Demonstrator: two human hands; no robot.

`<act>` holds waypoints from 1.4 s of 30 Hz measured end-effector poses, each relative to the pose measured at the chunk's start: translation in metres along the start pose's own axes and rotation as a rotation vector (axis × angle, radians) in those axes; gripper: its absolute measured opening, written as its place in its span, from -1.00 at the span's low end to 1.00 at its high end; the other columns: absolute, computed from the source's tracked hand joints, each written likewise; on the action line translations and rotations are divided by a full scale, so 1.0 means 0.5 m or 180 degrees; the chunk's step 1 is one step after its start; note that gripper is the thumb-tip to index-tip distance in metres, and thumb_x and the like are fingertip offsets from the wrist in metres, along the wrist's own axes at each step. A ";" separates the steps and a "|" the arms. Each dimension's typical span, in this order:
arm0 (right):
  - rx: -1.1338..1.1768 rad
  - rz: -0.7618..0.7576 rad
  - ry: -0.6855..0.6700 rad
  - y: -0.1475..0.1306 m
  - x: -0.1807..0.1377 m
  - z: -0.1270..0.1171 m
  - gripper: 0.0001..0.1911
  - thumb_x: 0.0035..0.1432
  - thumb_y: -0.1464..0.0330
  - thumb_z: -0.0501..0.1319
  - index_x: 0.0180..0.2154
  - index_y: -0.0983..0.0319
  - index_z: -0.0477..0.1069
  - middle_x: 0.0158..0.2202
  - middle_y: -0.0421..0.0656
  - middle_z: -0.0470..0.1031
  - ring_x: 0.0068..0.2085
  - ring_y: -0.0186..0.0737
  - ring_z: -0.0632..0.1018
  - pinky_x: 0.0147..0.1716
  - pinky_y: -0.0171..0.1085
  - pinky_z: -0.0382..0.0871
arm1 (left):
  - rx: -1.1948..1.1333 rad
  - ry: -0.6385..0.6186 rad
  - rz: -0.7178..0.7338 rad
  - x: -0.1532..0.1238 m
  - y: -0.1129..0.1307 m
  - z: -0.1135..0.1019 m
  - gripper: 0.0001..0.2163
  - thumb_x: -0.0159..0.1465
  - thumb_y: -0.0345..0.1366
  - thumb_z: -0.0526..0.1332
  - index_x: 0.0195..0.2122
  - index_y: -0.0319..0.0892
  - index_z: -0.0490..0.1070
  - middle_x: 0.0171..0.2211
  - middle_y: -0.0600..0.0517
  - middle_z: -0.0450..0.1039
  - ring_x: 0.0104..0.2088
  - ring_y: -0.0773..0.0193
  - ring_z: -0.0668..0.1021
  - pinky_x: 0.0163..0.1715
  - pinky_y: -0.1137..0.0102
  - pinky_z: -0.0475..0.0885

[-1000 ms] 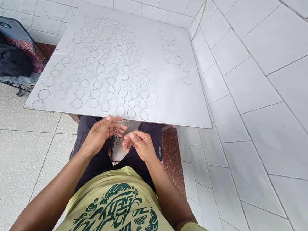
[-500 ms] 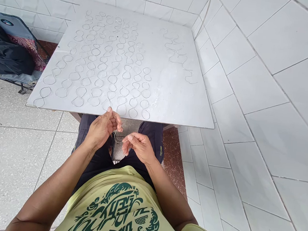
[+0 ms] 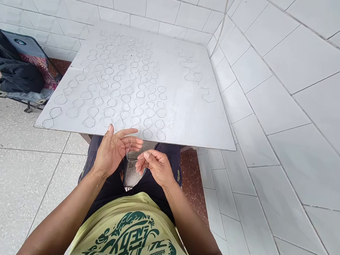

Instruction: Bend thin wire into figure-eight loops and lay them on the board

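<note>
A thin curved wire (image 3: pixel 128 155) runs between my hands, in front of the table's near edge. My right hand (image 3: pixel 156 166) pinches one end of it between thumb and fingers. The other end rises against the fingers of my left hand (image 3: pixel 113 150), which is open with thumb and fingers spread, palm facing the wire. On the white tabletop (image 3: pixel 188 121) lie rows of wires bent into figure-eights, among them one figure-eight wire (image 3: pixel 148 129) just beyond my hands. Several wavy wire pieces (image 3: pixel 194 68) lie at the far right.
Tiled walls border the table at the back and right, with a cable (image 3: pixel 224 21) hanging in the corner. A folding chair (image 3: pixel 30 65) with dark cloth on it stands at the left. My legs are under the table's front edge.
My left hand has opened, its fingers going from curled to spread. My right hand keeps its pinch on the wire. The whole view has tilted upward slightly.
</note>
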State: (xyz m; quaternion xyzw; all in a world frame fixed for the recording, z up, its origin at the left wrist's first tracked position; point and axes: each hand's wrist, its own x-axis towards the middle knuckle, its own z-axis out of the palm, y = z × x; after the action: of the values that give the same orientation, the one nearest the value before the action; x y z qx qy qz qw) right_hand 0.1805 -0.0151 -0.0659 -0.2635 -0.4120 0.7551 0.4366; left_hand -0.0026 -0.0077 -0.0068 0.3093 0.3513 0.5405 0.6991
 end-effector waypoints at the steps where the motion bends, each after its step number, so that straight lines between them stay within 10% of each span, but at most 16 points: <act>1: 0.0006 -0.0061 0.0008 -0.005 0.002 -0.001 -0.70 0.37 0.16 0.30 -0.21 0.30 0.59 -0.37 -0.06 0.66 -0.46 -0.22 0.63 -0.51 -0.28 0.51 | -0.0044 -0.0025 -0.0022 -0.003 0.001 0.002 -0.26 0.39 0.30 -0.07 0.10 -0.30 0.51 -0.13 -0.25 0.64 -0.17 0.04 0.64 -0.04 0.16 0.50; 9: -0.0063 -0.0209 0.0363 -0.035 0.020 -0.011 -0.67 0.36 0.13 0.30 -0.22 0.28 0.60 -0.37 -0.06 0.66 -0.45 -0.19 0.64 -0.52 -0.27 0.53 | 0.1004 0.0204 0.0133 -0.013 -0.008 0.015 -0.62 0.38 -0.06 0.28 0.08 -0.21 0.54 -0.13 -0.11 0.61 -0.14 0.16 0.61 -0.07 0.26 0.50; 18: -0.0135 -0.0245 0.0625 -0.042 0.023 -0.003 -0.67 0.37 0.10 0.27 -0.20 0.25 0.52 -0.29 -0.03 0.68 -0.40 -0.15 0.68 -0.52 -0.28 0.54 | 0.1717 0.0403 0.0250 0.010 -0.011 0.008 -0.68 0.36 -0.04 0.30 -0.18 -0.24 0.61 -0.32 -0.01 0.57 -0.33 0.28 0.56 -0.25 0.37 0.50; 28: -0.0557 -0.0415 0.0864 -0.119 0.057 -0.048 -0.64 0.31 0.04 0.31 -0.26 0.22 0.45 -0.30 -0.06 0.68 -0.40 -0.14 0.69 -0.52 -0.27 0.54 | 0.2249 0.0756 0.0434 -0.026 -0.013 0.009 -0.60 0.39 0.04 0.23 0.00 -0.19 0.58 -0.14 -0.07 0.64 -0.24 0.21 0.62 -0.18 0.33 0.56; 42: -0.1189 -0.0546 0.1741 -0.269 0.139 -0.226 -0.60 0.24 0.03 0.37 -0.32 0.24 0.42 -0.31 0.01 0.68 -0.42 -0.14 0.67 -0.55 -0.28 0.50 | 0.2774 0.1915 -0.0017 -0.081 -0.077 -0.277 -0.46 0.12 0.24 0.30 -0.14 -0.14 0.59 -0.15 -0.06 0.67 -0.18 -0.02 0.68 -0.23 0.20 0.68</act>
State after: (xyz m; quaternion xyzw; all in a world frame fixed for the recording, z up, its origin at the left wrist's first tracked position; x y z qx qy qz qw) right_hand 0.2923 0.1279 -0.0129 -0.4960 -0.4315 0.5285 0.5370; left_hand -0.1030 -0.0483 -0.1092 0.4016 0.7293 0.4074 0.3754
